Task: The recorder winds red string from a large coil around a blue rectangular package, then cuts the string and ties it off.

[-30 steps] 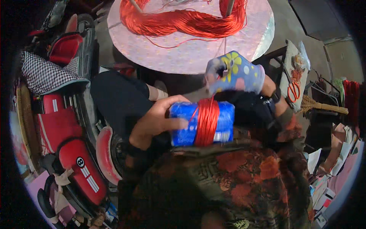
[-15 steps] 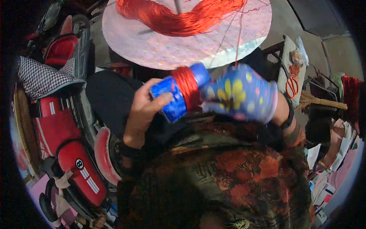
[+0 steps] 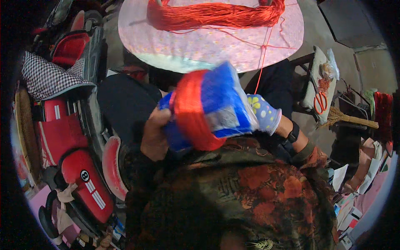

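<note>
One blue plastic-wrapped packet (image 3: 221, 93), held aslant above the lap, between the two hands and below the table. One wide band of red cord (image 3: 188, 110) wound round its middle, many turns, uncountable here. One pale label patch (image 3: 225, 118) on the near face.

Two hands. Left hand (image 3: 155, 135): bare, clamped on the packet's left end, thumb on the near side, fingers mostly hidden. Right hand (image 3: 265, 115): one patterned blue glove, yellow flower, at the packet's right end; fingertips behind it, so can't tell if spread or pinching. One black wristwatch (image 3: 293, 132) on the right wrist.

One taut red strand (image 3: 259, 77) runs from the table down to the glove. One oval table (image 3: 179, 48) with pinkish cloth ahead; on it, one red cord skein (image 3: 216, 16) around two posts, partly cut off by the frame edge.

Right side: one pair of orange-handled scissors (image 3: 320, 103), one clear plastic bag (image 3: 331, 66), one straw broom (image 3: 350, 118). Left side: one checked cloth (image 3: 52, 79), one red seat with white stripes (image 3: 85, 183).
</note>
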Available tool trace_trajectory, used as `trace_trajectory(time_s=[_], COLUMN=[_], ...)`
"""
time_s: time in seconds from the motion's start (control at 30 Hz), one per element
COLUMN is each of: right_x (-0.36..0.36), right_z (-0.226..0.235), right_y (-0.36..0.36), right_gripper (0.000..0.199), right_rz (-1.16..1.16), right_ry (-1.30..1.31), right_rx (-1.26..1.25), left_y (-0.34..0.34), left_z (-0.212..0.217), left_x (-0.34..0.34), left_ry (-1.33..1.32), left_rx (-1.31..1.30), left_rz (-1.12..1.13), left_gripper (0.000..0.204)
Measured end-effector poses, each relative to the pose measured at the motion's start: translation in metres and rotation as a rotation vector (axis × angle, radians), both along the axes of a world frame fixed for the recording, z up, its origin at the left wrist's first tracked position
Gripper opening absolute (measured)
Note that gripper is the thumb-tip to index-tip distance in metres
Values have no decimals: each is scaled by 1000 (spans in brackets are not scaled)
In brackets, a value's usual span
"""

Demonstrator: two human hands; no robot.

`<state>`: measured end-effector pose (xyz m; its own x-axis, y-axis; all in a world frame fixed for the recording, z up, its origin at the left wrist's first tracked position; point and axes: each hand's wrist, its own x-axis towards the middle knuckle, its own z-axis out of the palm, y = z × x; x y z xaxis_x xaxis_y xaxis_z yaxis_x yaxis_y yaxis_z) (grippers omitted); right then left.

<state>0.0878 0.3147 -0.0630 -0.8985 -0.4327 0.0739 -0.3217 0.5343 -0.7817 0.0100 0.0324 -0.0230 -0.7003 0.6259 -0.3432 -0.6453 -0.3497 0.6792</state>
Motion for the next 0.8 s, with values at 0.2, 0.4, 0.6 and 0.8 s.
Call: trace_trajectory(time_s=[0.2,0.4,0.6,0.8], right_x=[-1,-52,-51,-10], right_z=[50,106,5,29], right_y=[-1,6,26,-3], right_gripper=[18,22,17,13], right_rz=[196,61,-19,66], right_ry=[120,-14,49,124], right_rx=[246,-3,-281,389], left_y=[18,19,-1,19], left_z=[16,16,9,-8], left_x=[-21,-13,-12,-8], left_ry=[154,257,72,55], left_rx=[-106,-418,112,-28], left_rz=[206,-370,-453,160], left_gripper=[48,45,69,57])
